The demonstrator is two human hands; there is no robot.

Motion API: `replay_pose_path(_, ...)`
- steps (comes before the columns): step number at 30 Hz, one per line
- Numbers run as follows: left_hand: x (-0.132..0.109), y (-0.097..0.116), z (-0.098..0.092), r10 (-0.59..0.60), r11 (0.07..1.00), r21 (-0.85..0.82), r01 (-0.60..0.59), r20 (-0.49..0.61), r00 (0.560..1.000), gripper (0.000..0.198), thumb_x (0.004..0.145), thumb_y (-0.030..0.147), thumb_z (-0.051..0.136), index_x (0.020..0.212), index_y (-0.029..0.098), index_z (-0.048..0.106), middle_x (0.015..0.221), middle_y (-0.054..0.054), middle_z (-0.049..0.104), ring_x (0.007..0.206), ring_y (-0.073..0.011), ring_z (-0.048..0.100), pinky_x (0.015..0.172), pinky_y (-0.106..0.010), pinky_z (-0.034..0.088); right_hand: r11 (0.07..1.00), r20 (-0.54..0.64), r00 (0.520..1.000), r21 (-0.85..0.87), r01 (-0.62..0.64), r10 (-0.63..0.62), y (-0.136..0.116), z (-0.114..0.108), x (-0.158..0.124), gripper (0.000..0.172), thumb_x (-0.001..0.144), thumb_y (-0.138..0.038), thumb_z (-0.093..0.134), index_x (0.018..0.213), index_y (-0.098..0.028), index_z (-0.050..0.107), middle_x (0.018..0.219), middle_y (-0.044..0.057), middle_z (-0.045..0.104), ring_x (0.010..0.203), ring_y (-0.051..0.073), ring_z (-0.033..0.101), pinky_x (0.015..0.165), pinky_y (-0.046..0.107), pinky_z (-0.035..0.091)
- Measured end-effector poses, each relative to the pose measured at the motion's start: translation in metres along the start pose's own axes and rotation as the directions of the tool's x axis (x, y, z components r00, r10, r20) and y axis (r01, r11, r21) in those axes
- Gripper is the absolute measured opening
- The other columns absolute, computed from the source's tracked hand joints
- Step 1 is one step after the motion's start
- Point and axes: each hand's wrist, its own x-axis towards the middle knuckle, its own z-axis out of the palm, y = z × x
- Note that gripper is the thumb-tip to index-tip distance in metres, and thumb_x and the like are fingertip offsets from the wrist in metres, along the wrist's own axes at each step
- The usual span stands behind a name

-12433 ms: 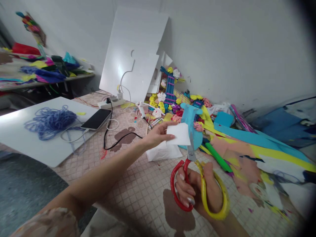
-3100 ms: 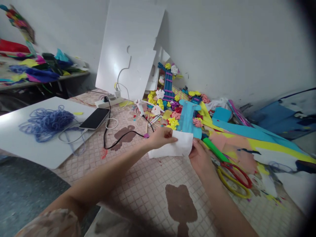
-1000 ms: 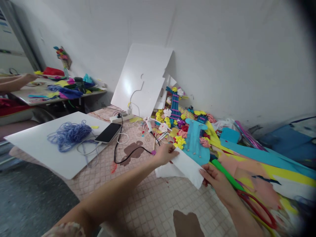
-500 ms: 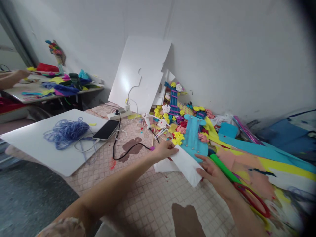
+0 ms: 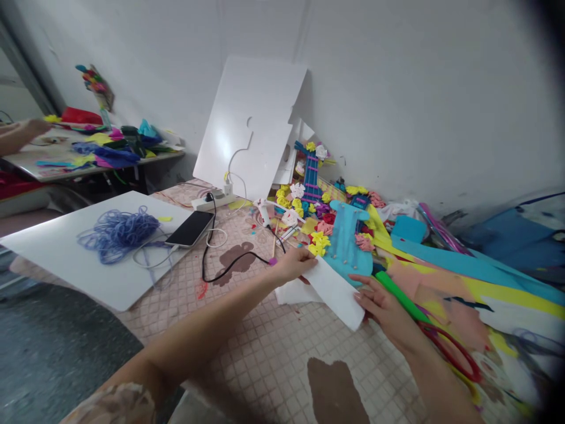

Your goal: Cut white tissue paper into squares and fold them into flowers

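Observation:
A strip of white paper (image 5: 334, 290), perhaps crepe or tissue, slants between my two hands above the table. My left hand (image 5: 296, 265) pinches its upper left end. At the lower right end, my right hand (image 5: 375, 300) grips the edge between thumb and fingers, with the index finger stretched forward. Another white sheet (image 5: 296, 293) lies flat beneath my left hand. Just beyond the strip is a light blue guitar-shaped cutout (image 5: 346, 238) with yellow and pink paper flowers (image 5: 318, 242) around it.
A white glue gun (image 5: 263, 212) stands behind my left hand, its black cord crossing the table. Left are a phone (image 5: 189, 229) and blue yarn (image 5: 121, 232) on a white board (image 5: 119, 282). Red-handled scissors (image 5: 454, 350) and coloured paper lie right. Another person's hand (image 5: 33, 128) is far left.
The strip looks flatter and more stretched out, its lower right end shifted slightly right and up with my right hand. Both hands keep their hold. The camera view has shifted slightly.

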Motion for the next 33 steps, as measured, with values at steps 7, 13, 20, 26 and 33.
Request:
replay_pose_path(7, 0.000, 0.001, -0.001, -0.016, 1.000, 0.006, 0.016, 0.038, 0.999, 0.028, 0.067, 0.033, 0.067, 0.066, 0.012, 0.048, 0.056, 0.004, 0.050, 0.047, -0.0046, 0.048, 0.042, -0.016, 0.043, 1.000, 0.092, 0.996, 0.005, 0.019, -0.020, -0.009, 0.000, -0.006, 0.045, 0.085, -0.035, 0.056, 0.125, -0.027, 0.039, 0.077, -0.001, 0.059, 0.058, 0.011, 0.052, 0.047, 0.021, 0.040)
replay_pose_path(13, 0.000, 0.002, -0.003, -0.047, 0.998, 0.031, 0.045, 0.046, 0.998, 0.026, 0.070, 0.033, 0.065, 0.074, 0.012, 0.051, 0.061, 0.002, 0.054, 0.051, -0.0062, 0.054, 0.043, -0.016, 0.047, 0.975, 0.239, 0.966, -0.170, 0.146, -0.103, -0.015, -0.014, -0.015, 0.028, 0.087, -0.032, 0.051, 0.115, -0.027, 0.054, 0.097, 0.004, 0.059, 0.072, 0.015, 0.058, 0.061, 0.029, 0.049)
replay_pose_path(20, 0.000, 0.001, -0.006, -0.021, 0.991, 0.136, 0.011, 0.068, 0.997, 0.022, 0.074, 0.033, 0.060, 0.072, 0.013, 0.051, 0.055, 0.006, 0.048, 0.038, -0.0015, 0.041, 0.033, -0.011, 0.032, 0.900, 0.235, 0.949, -0.334, 0.280, -0.208, -0.015, -0.020, -0.016, 0.024, 0.084, -0.030, 0.055, 0.107, -0.025, 0.062, 0.111, 0.007, 0.060, 0.100, 0.022, 0.057, 0.082, 0.034, 0.047)
replay_pose_path(26, 0.001, -0.003, -0.003, 0.007, 0.987, 0.160, -0.015, 0.047, 0.999, 0.020, 0.075, 0.030, 0.059, 0.081, 0.011, 0.055, 0.059, 0.004, 0.052, 0.041, -0.0020, 0.044, 0.038, -0.013, 0.037, 0.784, 0.181, 0.951, -0.538, 0.310, -0.252, -0.021, 0.001, -0.028, 0.012, 0.080, -0.027, 0.058, 0.091, -0.023, 0.063, 0.092, 0.005, 0.062, 0.089, 0.022, 0.058, 0.077, 0.034, 0.047)
replay_pose_path(33, -0.001, 0.000, 0.001, 0.138, 0.955, 0.272, -0.115, -0.067, 0.988, 0.022, 0.074, 0.021, 0.061, 0.094, 0.012, 0.057, 0.078, -0.002, 0.060, 0.060, -0.0061, 0.054, 0.054, -0.017, 0.042, 0.584, 0.170, 0.901, -0.711, 0.392, -0.398, -0.013, 0.015, -0.046, 0.009, 0.082, -0.025, 0.053, 0.076, -0.022, 0.058, 0.102, 0.009, 0.053, 0.083, 0.021, 0.055, 0.066, 0.033, 0.047)
